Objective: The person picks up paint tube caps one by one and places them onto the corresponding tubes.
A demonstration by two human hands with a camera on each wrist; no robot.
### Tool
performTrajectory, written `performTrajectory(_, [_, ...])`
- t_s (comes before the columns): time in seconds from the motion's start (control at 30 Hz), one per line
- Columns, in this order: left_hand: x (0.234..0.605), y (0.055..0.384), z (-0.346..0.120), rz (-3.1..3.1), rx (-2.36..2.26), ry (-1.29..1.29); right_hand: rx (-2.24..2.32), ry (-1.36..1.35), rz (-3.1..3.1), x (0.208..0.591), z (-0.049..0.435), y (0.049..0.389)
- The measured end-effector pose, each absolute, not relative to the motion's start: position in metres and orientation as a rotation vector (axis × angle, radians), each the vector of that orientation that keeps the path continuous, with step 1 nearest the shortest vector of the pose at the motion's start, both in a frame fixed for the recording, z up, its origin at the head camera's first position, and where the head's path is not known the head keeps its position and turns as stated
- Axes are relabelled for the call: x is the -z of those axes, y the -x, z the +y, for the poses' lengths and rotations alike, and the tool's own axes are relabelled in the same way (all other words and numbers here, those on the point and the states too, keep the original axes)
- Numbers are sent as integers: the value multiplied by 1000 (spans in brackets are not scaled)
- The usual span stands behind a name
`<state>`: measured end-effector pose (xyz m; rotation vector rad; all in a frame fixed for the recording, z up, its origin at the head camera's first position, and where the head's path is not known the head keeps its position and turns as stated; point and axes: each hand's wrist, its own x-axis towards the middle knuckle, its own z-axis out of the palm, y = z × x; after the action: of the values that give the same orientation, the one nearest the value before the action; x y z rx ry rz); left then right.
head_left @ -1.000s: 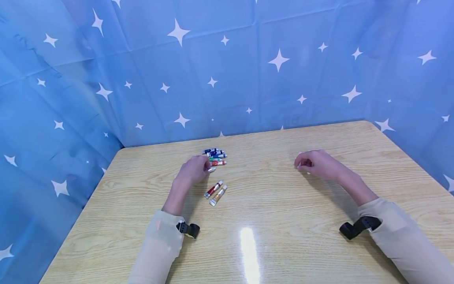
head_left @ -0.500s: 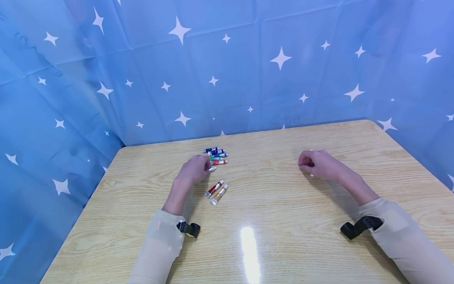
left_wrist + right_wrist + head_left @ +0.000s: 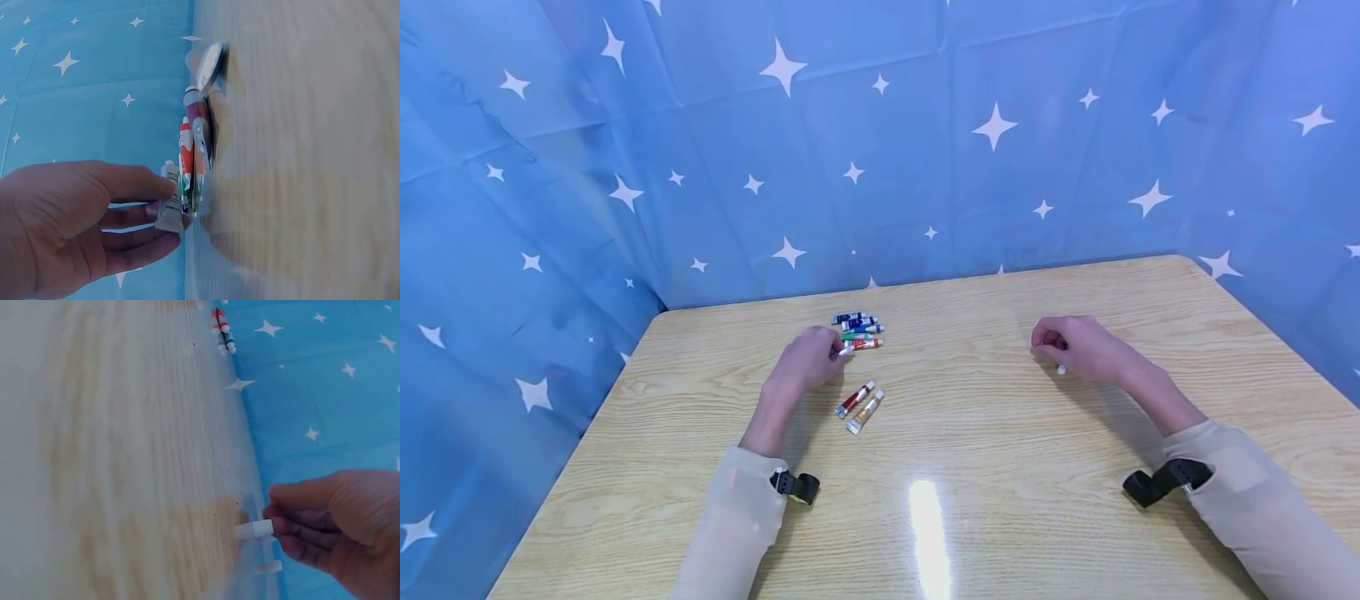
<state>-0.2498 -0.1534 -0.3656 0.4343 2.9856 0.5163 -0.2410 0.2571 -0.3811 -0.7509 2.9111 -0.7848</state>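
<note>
My left hand [image 3: 810, 357] pinches a small white paint tube [image 3: 169, 203] between thumb and fingers, its white cap pointing up in the left wrist view. Close beside it lie a red paint tube [image 3: 867, 343], a green one [image 3: 857, 336] and several blue ones [image 3: 859, 322]. Nearer the body, a dark red tube [image 3: 854, 400] and a yellow-ochre tube [image 3: 865, 412] lie side by side. Low over the table at right, the curled fingers of my right hand [image 3: 1078, 346] hold a white-capped tube [image 3: 261, 529], its body hidden by the hand. A second white cap [image 3: 271, 567] shows below it.
The wooden table [image 3: 970, 433] ends at a blue curtain [image 3: 910, 150] printed with white stars, along the back and left. A bright light reflection [image 3: 928, 533] lies at the front middle. Each sleeve carries a black wrist camera [image 3: 797, 486].
My right hand has shifted slightly to the right, and the white cap under it has moved along. The white tube's cap at my left hand has tipped up a little.
</note>
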Motion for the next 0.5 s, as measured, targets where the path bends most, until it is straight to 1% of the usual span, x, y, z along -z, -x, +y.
performTrajectory(0.3, [363,247,-156,3001,-632,-497,765,779,3007,370,253,237])
performTrajectory(0.5, [359,246,-154,2989,-693,-542,776,871,3057,361,247,232])
